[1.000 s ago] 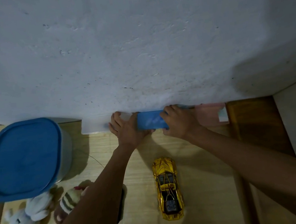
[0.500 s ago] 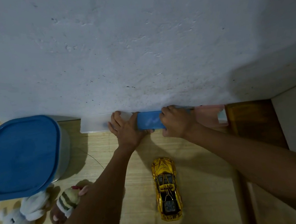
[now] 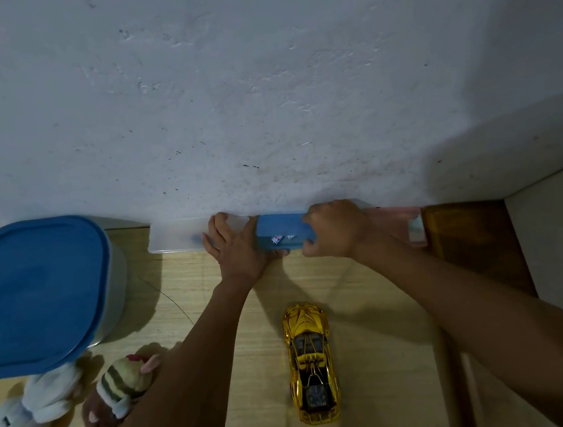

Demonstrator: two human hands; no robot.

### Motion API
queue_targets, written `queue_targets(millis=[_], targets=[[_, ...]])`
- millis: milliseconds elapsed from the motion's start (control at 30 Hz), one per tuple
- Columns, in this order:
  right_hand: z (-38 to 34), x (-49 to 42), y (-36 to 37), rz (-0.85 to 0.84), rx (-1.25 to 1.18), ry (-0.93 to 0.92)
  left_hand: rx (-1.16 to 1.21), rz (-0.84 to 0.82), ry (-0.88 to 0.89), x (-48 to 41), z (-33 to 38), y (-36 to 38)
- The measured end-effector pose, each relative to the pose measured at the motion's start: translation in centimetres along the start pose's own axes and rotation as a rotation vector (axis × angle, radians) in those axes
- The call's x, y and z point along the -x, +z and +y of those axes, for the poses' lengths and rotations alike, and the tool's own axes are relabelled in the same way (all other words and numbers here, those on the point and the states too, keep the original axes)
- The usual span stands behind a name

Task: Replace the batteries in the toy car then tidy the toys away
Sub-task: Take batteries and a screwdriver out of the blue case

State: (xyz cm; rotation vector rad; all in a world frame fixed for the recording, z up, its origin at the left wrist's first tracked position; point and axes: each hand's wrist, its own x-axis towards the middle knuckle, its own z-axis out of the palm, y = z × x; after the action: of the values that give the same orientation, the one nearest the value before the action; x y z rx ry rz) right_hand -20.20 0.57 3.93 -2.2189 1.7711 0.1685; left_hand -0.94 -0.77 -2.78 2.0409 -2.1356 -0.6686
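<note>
A gold toy car (image 3: 311,362) stands on the wooden table, nose toward the wall, between my two forearms. Against the wall lies a long translucent case (image 3: 176,237) with a blue middle section (image 3: 280,235) and a pink right end (image 3: 401,224). My left hand (image 3: 237,248) lies flat on the case's left part, thumb under the blue section. My right hand (image 3: 335,228) grips the blue section's right end, fingers curled over it. What the case holds is hidden.
A large tub with a blue lid (image 3: 36,292) stands at the left. Soft toys lie at the bottom left: a white rabbit (image 3: 21,420) and a striped plush (image 3: 124,383). A dark wooden strip (image 3: 475,242) borders the table on the right, the wall (image 3: 262,94) behind.
Both hands stay on the case. The blue section now sits tilted slightly forward, with small labels showing on it. The camera has dipped a little.
</note>
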Motion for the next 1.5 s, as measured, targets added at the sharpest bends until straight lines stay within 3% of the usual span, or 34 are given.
queue_targets(millis=[100, 200, 333, 433, 533, 733, 900, 1067, 1167, 1333, 1500], targets=[[1.1, 0.7, 0.6, 0.267, -0.232, 0.077, -0.013, -0.003, -0.012, 0.0, 0.1, 0.0], [1.2, 1.7, 1.8, 0.613, -0.236, 0.098, -0.028, -0.004, -0.021, -0.1, 0.2, -0.1], [0.4, 3.1, 2.7, 0.775, -0.258, 0.343, -0.034, -0.015, -0.024, -0.1, 0.2, 0.0], [-0.8, 3.4, 3.1, 0.693, -0.496, 0.488, -0.021, -0.02, -0.02, 0.0, 0.2, -0.1], [-1.5, 3.2, 4.0, 0.534, -0.579, 0.381, -0.015, -0.019, -0.018, 0.0, 0.3, -0.2], [0.2, 1.5, 3.2, 0.13, -0.267, 0.187, -0.015, -0.026, -0.016, -0.1, 0.2, -0.1], [1.0, 0.8, 3.2, 0.085, -0.126, 0.101, -0.011, -0.042, -0.009, -0.2, 0.0, 0.0], [1.5, 1.2, 4.1, 0.272, 0.058, -0.009, -0.016, -0.11, 0.031, -0.3, -0.3, -0.5], [1.3, 1.1, 4.6, 0.299, 0.021, -0.081, 0.012, -0.109, 0.074, -0.1, -0.9, -0.4], [0.7, -0.2, 4.6, -0.021, -0.039, -0.154, 0.108, -0.031, 0.104, -0.1, -2.3, 0.6], [0.5, -1.3, 3.1, -0.147, 0.107, -0.183, 0.113, -0.016, 0.094, 0.2, -1.8, 0.0]])
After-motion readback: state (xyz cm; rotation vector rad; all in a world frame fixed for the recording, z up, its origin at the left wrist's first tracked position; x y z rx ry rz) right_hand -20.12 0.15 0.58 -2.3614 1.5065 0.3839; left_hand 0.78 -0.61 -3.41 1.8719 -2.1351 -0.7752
